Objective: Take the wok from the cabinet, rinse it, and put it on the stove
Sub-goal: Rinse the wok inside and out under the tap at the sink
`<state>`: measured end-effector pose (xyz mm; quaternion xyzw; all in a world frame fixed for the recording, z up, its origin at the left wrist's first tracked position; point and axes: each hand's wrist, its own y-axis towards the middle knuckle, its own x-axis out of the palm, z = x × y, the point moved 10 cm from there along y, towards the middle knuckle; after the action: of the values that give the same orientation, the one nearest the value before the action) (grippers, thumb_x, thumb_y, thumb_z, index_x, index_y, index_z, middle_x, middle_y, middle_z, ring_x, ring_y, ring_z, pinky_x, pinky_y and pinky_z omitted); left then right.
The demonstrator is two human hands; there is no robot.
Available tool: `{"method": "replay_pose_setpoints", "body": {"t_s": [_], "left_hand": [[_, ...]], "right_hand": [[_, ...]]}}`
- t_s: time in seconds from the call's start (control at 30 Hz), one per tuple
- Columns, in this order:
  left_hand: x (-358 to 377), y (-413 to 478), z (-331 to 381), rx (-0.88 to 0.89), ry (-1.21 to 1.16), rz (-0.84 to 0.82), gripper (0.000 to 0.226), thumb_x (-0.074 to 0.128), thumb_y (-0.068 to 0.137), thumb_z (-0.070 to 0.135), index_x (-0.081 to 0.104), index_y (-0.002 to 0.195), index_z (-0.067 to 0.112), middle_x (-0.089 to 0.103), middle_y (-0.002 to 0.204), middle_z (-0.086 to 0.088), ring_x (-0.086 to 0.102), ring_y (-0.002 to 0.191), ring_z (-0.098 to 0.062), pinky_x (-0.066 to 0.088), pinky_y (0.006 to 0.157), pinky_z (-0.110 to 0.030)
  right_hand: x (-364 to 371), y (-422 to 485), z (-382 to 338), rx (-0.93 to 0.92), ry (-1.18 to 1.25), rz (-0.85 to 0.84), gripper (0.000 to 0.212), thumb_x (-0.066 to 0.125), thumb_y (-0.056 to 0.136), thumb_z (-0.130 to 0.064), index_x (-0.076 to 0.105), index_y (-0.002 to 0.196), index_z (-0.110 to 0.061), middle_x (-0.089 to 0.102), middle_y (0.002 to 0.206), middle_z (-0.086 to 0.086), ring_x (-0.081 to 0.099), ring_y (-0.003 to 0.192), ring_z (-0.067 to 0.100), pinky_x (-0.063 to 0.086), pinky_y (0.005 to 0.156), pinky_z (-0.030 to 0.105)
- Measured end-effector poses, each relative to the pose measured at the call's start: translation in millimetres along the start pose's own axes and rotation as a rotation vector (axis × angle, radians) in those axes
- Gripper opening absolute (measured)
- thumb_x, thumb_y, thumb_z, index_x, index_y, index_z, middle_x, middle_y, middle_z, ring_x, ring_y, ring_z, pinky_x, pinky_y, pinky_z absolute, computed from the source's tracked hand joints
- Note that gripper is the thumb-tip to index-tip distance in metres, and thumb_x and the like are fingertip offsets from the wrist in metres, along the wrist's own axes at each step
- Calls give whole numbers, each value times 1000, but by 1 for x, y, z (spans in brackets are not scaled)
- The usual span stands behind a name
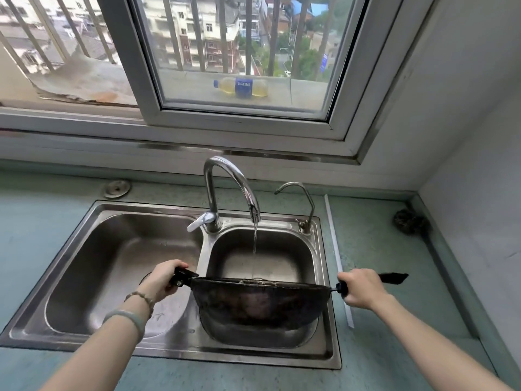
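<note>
Holding the wok (258,301) over the right sink basin (311,249), you tip its mouth toward the running faucet (234,179) so water reaches inside. Your left hand (163,280) grips the short handle, your right hand (359,287) the long one.
</note>
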<state>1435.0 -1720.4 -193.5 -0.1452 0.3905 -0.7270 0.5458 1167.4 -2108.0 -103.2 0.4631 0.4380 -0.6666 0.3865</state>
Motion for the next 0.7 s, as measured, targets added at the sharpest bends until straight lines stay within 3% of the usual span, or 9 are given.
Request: {"method": "replay_pose_setpoints", "body": {"t_s": [0.07,0.17,0.3,0.4,0.47,0.53,0.57,0.63,0.7], "left_hand": [[1,7,-4,1,-150,-17,16,55,86,15,59,73,9,52,68,-8,46,47,-17,29,44,-21],[3,14,-10,-9,-243,-51,25,54,90,21,58,69,8,56,68,-8,45,54,-18,31,46,-23],[1,19,-20,10,-153,-35,31,56,90,32,57,74,5,46,47,-6,35,32,-14,23,38,-17],[2,23,-19,38,34,6,41,53,91,45,58,81,5,42,55,-7,35,40,-16,24,44,-20],[2,30,-12,110,180,20,60,39,93,58,63,86,3,49,58,-9,45,44,-22,33,48,-24],[3,36,-9,154,268,41,90,22,85,76,69,97,0,69,85,-19,65,80,-36,51,77,-40],[2,39,-8,168,302,60,103,13,78,82,69,100,-1,69,101,-22,63,99,-37,47,94,-44],[0,43,-6,161,361,144,111,0,74,82,69,100,-2,65,113,-23,57,109,-35,39,101,-44],[2,38,0,145,422,220,104,0,83,72,64,110,-5,59,124,-26,53,116,-37,36,103,-43]], "right_hand": [[13,6,-2,0,40,-106,5,51,66,-24,49,70,-27,59,66,-3,65,74,23,38,53,27],[22,11,-3,4,90,-201,6,47,63,-25,49,69,-24,52,67,-6,62,77,23,34,53,27],[34,16,-6,-3,162,-304,11,50,58,-26,39,55,-24,46,60,-5,50,68,21,32,49,25],[42,17,-3,0,184,-356,10,52,57,-27,42,55,-24,49,61,-5,49,67,20,31,47,21],[50,16,-1,28,206,-410,11,53,56,-28,43,54,-23,45,56,-5,50,68,20,31,47,21],[61,13,-1,55,244,-479,13,56,54,-28,45,54,-21,43,54,-5,51,67,20,31,47,22],[66,11,-2,70,272,-517,14,57,54,-27,46,54,-20,44,54,-5,52,67,20,31,47,22],[76,8,-4,85,311,-575,13,60,54,-27,49,55,-20,47,56,-5,55,67,18,33,47,23],[81,7,-5,96,337,-606,13,61,55,-27,50,56,-20,49,57,-5,56,68,18,34,48,23]]}}
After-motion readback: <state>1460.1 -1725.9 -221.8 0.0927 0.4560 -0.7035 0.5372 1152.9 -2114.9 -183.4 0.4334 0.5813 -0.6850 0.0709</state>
